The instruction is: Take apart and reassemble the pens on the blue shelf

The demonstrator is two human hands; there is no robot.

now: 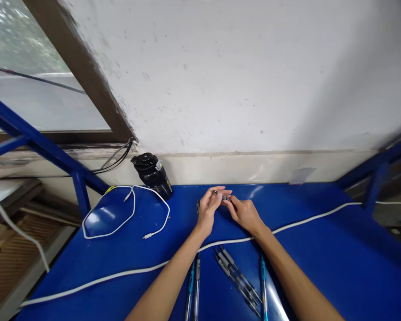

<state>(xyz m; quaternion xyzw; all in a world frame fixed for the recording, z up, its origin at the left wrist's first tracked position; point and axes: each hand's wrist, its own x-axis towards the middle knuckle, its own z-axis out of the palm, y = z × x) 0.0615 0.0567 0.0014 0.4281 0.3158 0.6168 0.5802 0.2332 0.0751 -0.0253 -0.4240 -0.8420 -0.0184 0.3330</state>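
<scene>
We have a small pen piece (222, 195), dark with a bit of silver, pinched up in the air over the blue table (337, 249), just in front of the wall. Our left hand (207, 210) is mostly closed, with its thumb and fingertips curled onto the piece. Our right hand (243, 214) is bunched in close, its fingertips (229, 201) at the piece's far end, though we cannot tell whether they grip it or only touch it. The piece looks light, stiff and smooth, so we would judge it easy to drop; its narrow body seems the safest place for a fingertip pinch. Below our wrists lie loose pens (237, 281), some with blue clips, and a long white cable (120, 273) runs across the table beneath our forearms. Another tiny pen piece (197, 207) sits just beside the left hand, while a coiled white cable (132, 209) and a black bottle (151, 170) lie further left
</scene>
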